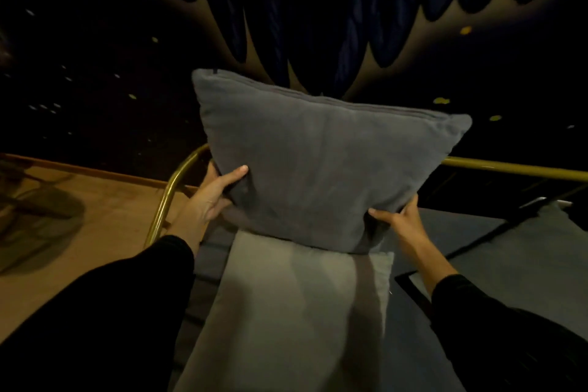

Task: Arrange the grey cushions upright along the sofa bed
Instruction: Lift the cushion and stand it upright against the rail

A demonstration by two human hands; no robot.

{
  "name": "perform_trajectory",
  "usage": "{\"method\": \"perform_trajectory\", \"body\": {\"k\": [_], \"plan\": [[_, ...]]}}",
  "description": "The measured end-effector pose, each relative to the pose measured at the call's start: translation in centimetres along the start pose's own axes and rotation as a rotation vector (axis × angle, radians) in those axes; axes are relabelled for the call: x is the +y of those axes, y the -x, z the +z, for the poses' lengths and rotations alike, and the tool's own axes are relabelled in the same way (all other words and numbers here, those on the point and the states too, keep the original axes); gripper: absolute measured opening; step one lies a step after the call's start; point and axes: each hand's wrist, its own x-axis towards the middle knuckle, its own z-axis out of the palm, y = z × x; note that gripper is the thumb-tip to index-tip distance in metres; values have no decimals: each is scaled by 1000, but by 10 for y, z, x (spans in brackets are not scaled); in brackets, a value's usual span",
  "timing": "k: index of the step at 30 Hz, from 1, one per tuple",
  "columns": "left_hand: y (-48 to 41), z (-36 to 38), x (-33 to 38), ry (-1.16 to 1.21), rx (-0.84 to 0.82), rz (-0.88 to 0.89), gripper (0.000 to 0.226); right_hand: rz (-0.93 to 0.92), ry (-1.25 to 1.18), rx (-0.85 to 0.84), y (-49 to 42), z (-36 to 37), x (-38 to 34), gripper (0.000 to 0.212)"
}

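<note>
Both hands, left hand point(211, 197) and right hand point(397, 221), are gripping the dark grey cushion point(321, 169) by its lower corners, fingers closed; it is best seated square against the brass rail point(509, 165).

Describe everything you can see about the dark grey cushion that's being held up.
The dark grey cushion is square, soft and plump, in what looks like a matte woven fabric, with a seamed top edge and a small dark tab at its upper left corner. It stands upright, slightly tilted. The left hand and the right hand each hold a lower corner. Its bottom edge meets a lighter grey cushion lying flat; a brass rail runs behind.
</note>
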Motion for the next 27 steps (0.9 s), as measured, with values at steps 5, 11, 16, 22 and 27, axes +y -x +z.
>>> {"method": "perform_trajectory", "body": {"k": [5,11,16,22,27], "plan": [[-25,6,-22,117,65,-22,91,31,36,42,-13,7,13,92],[-42,-3,-25,117,50,-26,100,-49,77,133,0,10,9,88],[-39,8,-52,-3,83,-52,95,45,62,197,-3,10,31,82],[-16,54,-74,-419,452,61,77,165,171,112,-12,12,33,73],[37,104,-121,-516,440,-6,47,235,329,142,15,-5,43,56]]}}
